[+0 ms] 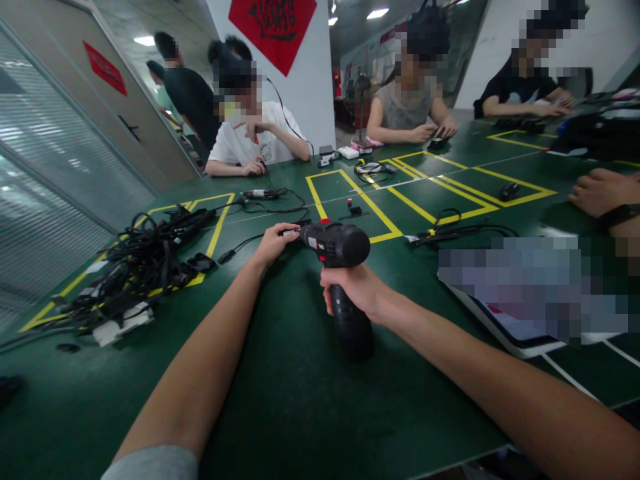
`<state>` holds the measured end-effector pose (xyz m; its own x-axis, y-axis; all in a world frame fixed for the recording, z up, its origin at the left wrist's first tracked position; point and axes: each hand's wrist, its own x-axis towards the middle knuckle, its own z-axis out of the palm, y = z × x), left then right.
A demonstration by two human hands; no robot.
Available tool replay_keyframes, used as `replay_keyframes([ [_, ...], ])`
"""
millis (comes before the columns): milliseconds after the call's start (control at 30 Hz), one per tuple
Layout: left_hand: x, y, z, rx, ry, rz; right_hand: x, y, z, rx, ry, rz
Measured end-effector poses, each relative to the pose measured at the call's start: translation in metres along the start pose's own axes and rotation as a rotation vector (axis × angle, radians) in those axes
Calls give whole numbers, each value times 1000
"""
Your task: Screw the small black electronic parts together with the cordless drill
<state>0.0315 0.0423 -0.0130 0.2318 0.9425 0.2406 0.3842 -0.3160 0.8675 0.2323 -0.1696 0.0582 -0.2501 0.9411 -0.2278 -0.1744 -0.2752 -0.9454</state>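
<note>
My right hand point(357, 288) is wrapped round the grip of a black cordless drill point(336, 263) that stands upright on the green table point(280, 400), its nose pointing left. My left hand point(274, 243) reaches to the drill's front end, fingers pinched round the chuck or a bit there; what sits in the chuck is too small to make out.
A tangled heap of black cables and chargers point(145, 263) lies at the left. More cables point(450, 230), a small black part point(355, 212) and a mouse point(509, 191) lie between yellow floor-tape lines. A tablet point(510, 327) lies at right. Several people sit around the far side; another person's hand point(597, 192) rests at right.
</note>
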Motion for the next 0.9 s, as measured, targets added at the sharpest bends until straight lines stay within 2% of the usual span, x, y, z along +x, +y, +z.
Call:
replay_keyframes([
  [333, 2, -5, -1, -18, -15, 0, -2, 0, 0, 0, -6, -5],
  [900, -1, -1, -2, 56, -37, 47, -2, 2, -1, 6, 8, 10],
])
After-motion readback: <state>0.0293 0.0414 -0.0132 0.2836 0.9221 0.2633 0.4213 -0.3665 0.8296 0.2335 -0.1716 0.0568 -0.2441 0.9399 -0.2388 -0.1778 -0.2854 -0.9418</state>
